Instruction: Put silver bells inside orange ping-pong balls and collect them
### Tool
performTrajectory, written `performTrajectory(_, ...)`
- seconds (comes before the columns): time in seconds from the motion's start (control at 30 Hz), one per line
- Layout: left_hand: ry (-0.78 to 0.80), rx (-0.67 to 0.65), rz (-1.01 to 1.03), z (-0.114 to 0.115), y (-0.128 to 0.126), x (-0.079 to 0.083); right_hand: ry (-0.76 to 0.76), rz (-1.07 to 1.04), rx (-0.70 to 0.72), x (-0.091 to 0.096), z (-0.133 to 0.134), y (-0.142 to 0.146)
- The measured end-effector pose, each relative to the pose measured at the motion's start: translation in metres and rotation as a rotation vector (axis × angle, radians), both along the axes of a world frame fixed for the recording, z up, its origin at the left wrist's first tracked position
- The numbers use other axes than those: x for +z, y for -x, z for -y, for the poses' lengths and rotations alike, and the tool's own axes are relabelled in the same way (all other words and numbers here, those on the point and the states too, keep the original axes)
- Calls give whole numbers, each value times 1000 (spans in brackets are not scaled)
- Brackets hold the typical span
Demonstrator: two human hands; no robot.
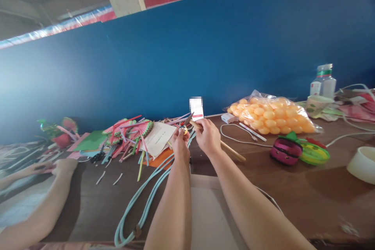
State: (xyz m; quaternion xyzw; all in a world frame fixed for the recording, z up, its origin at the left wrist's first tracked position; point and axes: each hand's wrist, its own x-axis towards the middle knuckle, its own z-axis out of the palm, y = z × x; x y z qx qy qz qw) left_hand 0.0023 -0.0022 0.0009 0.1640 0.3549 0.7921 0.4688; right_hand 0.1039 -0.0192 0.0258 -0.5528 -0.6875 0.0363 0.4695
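My left hand (180, 144) is raised over the brown table (293, 187), fingers pinched on a small round orange ball (184, 129). Beside it, my right hand (207, 136) is closed around a wooden-handled tool (231, 150), a knife or brush. Its dark tip (188, 119) points up-left and sits right at the ball. The handle sticks out to the lower right past my wrist. The two hands almost touch.
A bag of orange balls (271, 115) lies at the back right, with a plastic bottle (324, 82), a white cable (234, 138), strawberry-shaped toys (299, 150) and a white roll (363, 164). Paper fans, strips and sheets (131, 134) cover the left. Light-blue cord (140, 203) trails forward. Another person's arm (43, 207) rests at left.
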Motion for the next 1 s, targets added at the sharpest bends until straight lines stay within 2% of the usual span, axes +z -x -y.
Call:
performTrajectory(0.17, 41, 2, 20, 0, 1, 0, 60, 26, 20, 0, 0, 0)
performTrajectory(0.43, 90, 29, 111, 0, 2, 2, 68, 34, 33, -2, -1, 2)
performTrajectory(0.57, 97, 40, 115, 1, 2, 3, 23, 15, 27, -3, -1, 3)
performTrajectory(0.87, 111, 72, 117, -3, 3, -3, 34, 33, 37, -6, -3, 3)
performTrajectory(1.0, 113, 65, 112, -3, 3, -4, 98, 58, 57, -5, -2, 4)
